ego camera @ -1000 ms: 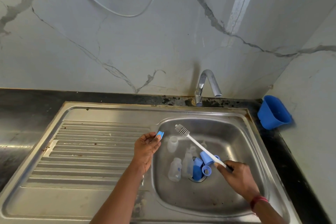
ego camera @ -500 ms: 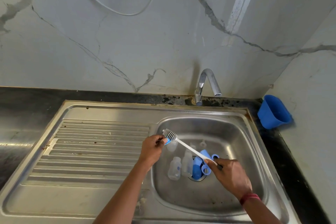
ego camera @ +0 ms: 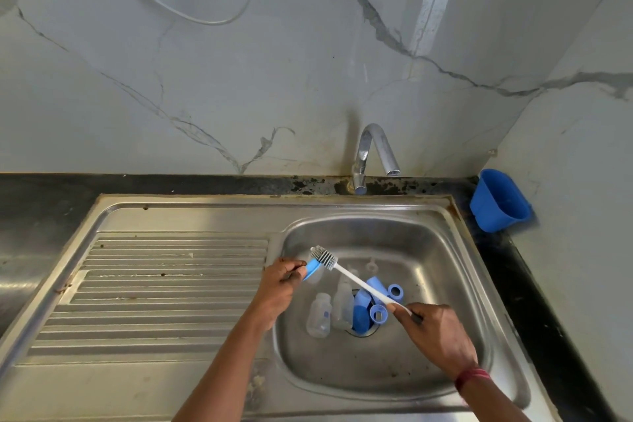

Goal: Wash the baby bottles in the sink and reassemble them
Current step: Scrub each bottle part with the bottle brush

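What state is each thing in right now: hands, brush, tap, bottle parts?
Left hand: pinches a blue bottle part over the basin.
Right hand: grips the brush by its handle end.
Brush: bristle head at the blue bottle part.
Tap: off, no water running.
Clear bottles: uncapped, lying in the sink.
Blue caps and rings: loose beside the bottles.

Brushed steel sink [ego camera: 342, 209], glossy chrome tap [ego camera: 371, 151], veined marble wall [ego camera: 205, 79]
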Demonstrator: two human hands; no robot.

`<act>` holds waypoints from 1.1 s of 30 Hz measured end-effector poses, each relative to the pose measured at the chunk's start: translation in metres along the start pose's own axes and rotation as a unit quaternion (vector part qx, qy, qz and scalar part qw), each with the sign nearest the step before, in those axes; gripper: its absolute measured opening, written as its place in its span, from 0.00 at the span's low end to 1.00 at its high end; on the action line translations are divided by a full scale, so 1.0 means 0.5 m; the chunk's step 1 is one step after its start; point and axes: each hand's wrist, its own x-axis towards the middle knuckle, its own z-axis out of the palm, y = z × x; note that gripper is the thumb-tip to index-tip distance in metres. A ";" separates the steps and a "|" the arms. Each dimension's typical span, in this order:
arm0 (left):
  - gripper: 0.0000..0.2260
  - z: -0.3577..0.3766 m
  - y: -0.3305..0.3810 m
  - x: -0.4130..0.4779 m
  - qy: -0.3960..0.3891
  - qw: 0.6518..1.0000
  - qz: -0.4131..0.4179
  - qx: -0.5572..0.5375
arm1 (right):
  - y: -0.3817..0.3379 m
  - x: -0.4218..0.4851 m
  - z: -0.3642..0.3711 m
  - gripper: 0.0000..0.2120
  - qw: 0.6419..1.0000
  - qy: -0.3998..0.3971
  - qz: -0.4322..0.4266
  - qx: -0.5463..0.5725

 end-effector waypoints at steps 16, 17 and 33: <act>0.14 -0.014 0.048 -0.017 -0.008 0.921 -0.132 -0.367 | -0.062 0.013 0.022 0.29 0.998 0.010 0.019 0.065; 0.12 -0.014 0.052 -0.020 -0.004 0.914 -0.136 -0.382 | -0.064 0.012 0.021 0.28 0.998 0.003 0.019 0.064; 0.06 0.014 0.079 0.002 0.098 0.932 -0.100 -0.334 | -0.085 0.016 0.036 0.32 0.998 -0.029 0.022 0.045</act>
